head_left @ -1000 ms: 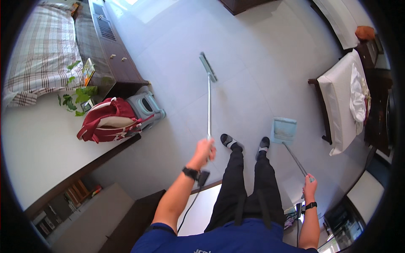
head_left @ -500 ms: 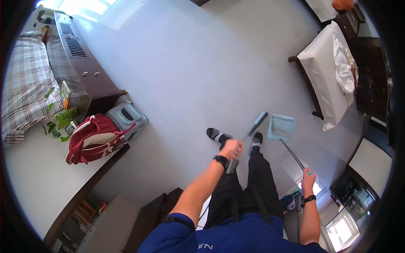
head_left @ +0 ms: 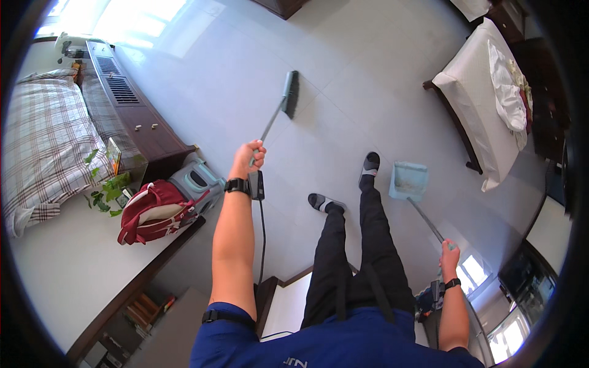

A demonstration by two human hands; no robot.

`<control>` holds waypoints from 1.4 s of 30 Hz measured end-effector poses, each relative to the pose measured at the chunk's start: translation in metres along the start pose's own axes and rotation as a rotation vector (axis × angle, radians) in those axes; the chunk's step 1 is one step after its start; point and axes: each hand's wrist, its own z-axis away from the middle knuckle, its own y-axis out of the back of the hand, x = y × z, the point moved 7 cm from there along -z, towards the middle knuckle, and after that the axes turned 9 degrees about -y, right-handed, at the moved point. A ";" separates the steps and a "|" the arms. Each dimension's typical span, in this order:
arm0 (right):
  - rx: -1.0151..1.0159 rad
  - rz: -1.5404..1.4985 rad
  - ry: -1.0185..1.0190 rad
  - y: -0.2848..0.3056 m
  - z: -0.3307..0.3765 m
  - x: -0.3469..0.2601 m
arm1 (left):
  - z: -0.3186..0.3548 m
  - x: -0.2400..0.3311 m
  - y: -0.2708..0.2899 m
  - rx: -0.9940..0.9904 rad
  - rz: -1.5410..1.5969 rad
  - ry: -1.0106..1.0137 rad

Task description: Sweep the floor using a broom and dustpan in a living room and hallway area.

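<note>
Grey-bristled broom (head_left: 289,93) is extended out over the pale tiled floor (head_left: 202,73), head raised or just skimming the tiles; contact cannot be confirmed. Left hand (head_left: 248,157) has its grip closed around the broom's thin handle, arm stretched forward. Right hand (head_left: 448,254) has its grip closed on the long handle of a light blue dustpan (head_left: 409,180), which rests on the floor just beside the right foot. Step in hand, judged: sweeping stroke, debris not yet gathered. Next move likely calls for drawing the bristles back toward the pan's mouth. Count: one broom, one dustpan, two sandalled feet. Further out: one red bag (head_left: 153,208), one potted plant (head_left: 107,184), two beds.
</note>
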 end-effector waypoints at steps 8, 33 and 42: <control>-0.042 0.183 0.094 0.009 -0.094 0.009 | 0.033 -0.012 -0.095 0.191 -0.100 -0.315; -0.209 0.143 0.062 0.009 -0.099 -0.091 | -0.024 -0.010 -0.169 -0.090 0.128 0.171; -0.228 0.135 0.087 0.005 -0.103 -0.086 | 0.041 -0.089 -0.368 -0.079 0.105 0.080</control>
